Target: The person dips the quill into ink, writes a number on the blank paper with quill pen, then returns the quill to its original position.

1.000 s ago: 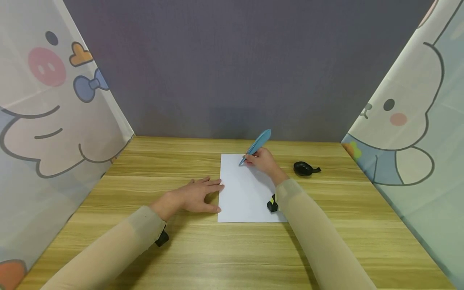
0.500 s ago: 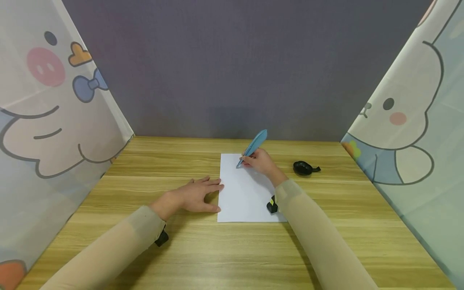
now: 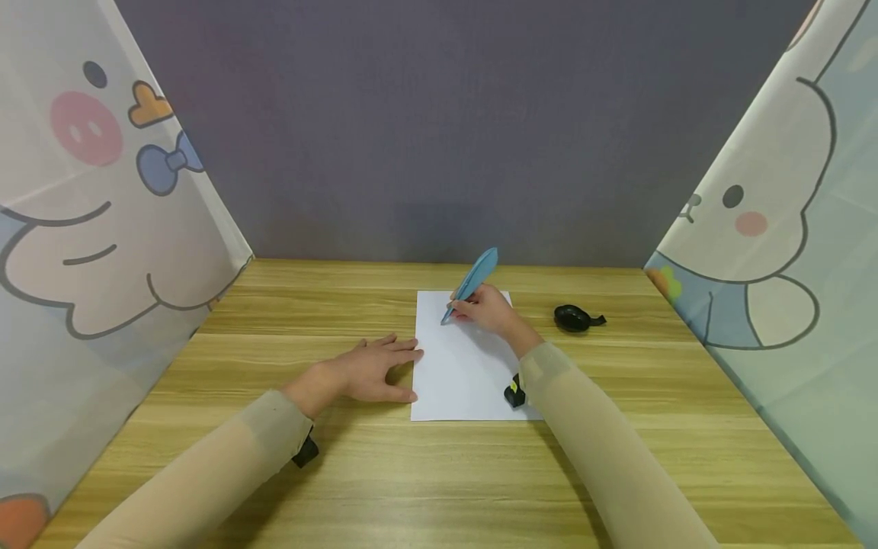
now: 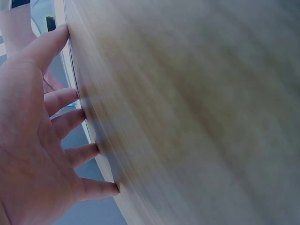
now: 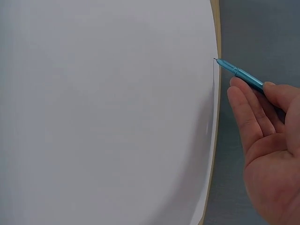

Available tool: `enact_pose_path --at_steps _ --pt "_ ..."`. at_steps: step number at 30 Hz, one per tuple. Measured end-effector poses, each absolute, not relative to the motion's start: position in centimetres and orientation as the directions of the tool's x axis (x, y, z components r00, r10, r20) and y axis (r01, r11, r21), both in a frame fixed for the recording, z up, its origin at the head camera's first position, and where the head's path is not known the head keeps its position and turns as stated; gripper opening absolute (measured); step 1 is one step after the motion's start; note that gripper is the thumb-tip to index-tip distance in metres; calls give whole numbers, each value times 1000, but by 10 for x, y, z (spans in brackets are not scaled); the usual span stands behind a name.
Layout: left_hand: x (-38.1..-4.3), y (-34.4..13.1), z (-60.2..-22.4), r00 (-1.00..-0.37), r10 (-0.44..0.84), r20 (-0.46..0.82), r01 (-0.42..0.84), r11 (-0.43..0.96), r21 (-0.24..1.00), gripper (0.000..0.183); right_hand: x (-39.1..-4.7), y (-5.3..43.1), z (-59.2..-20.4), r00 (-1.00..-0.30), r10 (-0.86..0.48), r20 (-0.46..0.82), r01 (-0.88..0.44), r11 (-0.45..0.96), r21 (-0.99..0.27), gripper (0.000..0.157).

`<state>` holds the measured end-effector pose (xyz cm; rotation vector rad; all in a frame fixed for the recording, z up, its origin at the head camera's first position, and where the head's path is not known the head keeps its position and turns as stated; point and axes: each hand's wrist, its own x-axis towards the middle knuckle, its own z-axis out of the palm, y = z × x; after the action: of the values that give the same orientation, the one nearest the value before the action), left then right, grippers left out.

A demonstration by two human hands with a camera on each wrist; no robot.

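A blue feather pen (image 3: pixel 476 276) leans up and to the right from a white sheet of paper (image 3: pixel 456 374) in the head view. My right hand (image 3: pixel 487 307) pinches its barrel between thumb and fingers. In the right wrist view the pen's tip meets the paper, and a fine dark line (image 5: pixel 213 72) runs from it. My left hand (image 3: pixel 373 372) lies with fingers spread at the sheet's left edge, its fingertips right at that edge. In the left wrist view its fingertips (image 4: pixel 96 149) touch the surface.
Right of the paper lies a small black rounded object (image 3: pixel 573 318) with a short tail. The wood-grain table (image 3: pixel 411 480) ends at a dark grey panel (image 3: pixel 439 137) behind. Cartoon-print cloths (image 3: pixel 123 221) hang on both sides.
My right hand has moved the feather pen left and slightly toward me, its tip travelling diagonally across the upper paper. The left hand and the sheet stay put.
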<state>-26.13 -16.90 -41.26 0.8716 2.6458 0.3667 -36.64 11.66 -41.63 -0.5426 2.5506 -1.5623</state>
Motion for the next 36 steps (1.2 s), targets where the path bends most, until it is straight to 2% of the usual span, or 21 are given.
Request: enact_pose_path --at_steps 36 --pt "-259 -169 -413 -758 623 -193 535 764 361 85 -344 113 -415 -869 -494 37 -233 341 -911 22"
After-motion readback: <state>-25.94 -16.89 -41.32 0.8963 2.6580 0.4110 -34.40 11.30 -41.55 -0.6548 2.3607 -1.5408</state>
